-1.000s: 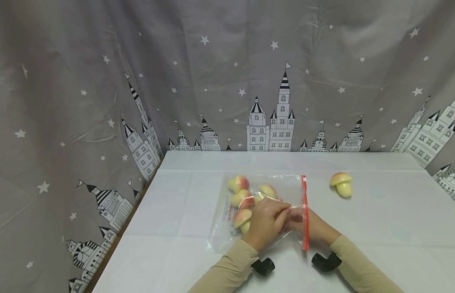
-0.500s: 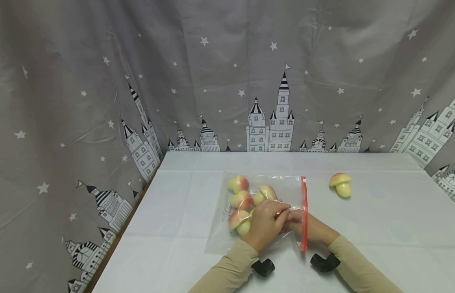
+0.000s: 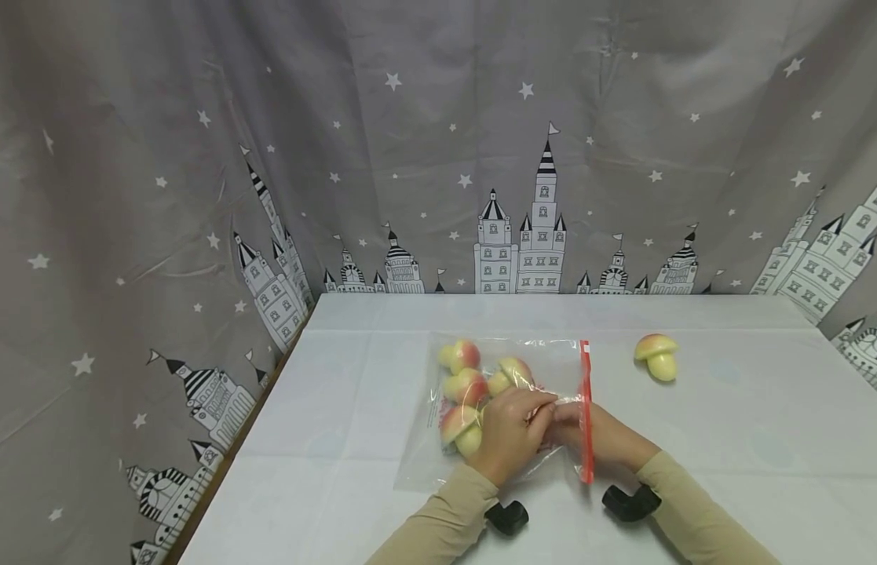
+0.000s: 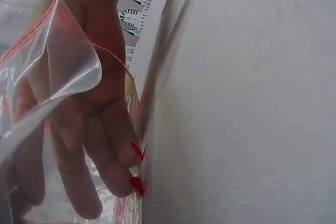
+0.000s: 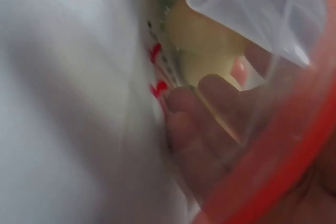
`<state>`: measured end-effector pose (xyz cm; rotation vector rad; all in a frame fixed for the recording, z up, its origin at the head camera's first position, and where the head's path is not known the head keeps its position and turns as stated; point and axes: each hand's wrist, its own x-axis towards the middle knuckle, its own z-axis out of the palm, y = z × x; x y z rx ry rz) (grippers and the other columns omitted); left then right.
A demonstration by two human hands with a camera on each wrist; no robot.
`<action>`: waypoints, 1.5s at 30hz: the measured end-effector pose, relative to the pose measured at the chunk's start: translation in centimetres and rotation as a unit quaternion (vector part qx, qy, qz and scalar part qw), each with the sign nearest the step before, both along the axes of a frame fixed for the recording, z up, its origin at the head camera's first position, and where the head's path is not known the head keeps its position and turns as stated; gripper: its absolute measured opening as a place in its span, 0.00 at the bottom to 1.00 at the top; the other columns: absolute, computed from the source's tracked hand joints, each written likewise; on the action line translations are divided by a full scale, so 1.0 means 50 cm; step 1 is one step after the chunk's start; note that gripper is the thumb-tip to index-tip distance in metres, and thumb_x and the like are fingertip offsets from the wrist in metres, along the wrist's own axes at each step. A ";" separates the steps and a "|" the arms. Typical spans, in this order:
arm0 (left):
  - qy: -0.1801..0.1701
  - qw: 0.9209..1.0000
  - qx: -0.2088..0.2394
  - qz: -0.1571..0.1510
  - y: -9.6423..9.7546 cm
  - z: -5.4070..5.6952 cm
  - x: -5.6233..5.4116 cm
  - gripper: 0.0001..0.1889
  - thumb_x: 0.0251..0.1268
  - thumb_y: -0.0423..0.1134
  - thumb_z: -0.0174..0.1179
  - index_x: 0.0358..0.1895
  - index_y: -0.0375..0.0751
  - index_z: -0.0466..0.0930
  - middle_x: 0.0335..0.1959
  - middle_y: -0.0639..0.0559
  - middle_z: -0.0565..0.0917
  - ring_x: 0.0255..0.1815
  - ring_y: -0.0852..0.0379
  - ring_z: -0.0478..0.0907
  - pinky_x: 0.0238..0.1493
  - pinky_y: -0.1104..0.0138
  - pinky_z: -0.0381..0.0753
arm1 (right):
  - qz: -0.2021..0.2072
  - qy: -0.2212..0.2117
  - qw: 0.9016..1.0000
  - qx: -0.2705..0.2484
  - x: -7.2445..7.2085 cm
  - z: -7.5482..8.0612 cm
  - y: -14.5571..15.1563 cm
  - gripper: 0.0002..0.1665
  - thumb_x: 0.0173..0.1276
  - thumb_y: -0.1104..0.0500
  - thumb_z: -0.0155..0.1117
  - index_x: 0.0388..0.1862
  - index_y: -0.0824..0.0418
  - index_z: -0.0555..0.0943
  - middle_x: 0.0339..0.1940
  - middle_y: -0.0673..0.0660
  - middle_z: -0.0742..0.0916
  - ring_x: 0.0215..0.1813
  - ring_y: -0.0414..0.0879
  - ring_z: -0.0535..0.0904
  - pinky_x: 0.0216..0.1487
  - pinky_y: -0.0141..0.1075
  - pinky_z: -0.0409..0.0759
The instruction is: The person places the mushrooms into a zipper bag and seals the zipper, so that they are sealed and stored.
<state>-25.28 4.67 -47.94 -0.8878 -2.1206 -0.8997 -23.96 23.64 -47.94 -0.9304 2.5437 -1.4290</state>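
Note:
A clear zip bag with a red strip along its mouth lies flat on the table. Inside are several toy mushrooms, yellow with reddish caps. My left hand lies over the bag and pinches its film near the mouth. Through that mouth reaches my right hand; the left wrist view shows its fingers fairly straight behind the film. In the right wrist view, a pale toy mushroom lies just beyond the fingertips, not gripped. One more toy mushroom lies outside, right of the bag.
The white-covered table extends around the bag. A grey curtain printed with stars and castles hangs behind and to the left. Black wrist mounts sit below both forearms.
In the bag, the nearest mushroom has shifted slightly left, and the one beside the left hand shows more. Both hands have barely moved. The mushroom outside has stayed put.

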 end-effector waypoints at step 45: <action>0.016 1.000 -0.006 0.013 -0.002 0.000 -0.002 0.05 0.61 0.37 0.68 0.38 0.50 0.91 0.34 0.60 0.92 0.31 0.63 0.84 0.36 0.73 0.79 | -0.502 0.042 0.863 -0.040 -0.045 0.067 0.242 0.26 0.69 0.58 0.64 0.63 0.67 0.79 0.45 0.32 0.84 0.36 0.10 0.69 0.34 0.13 0.71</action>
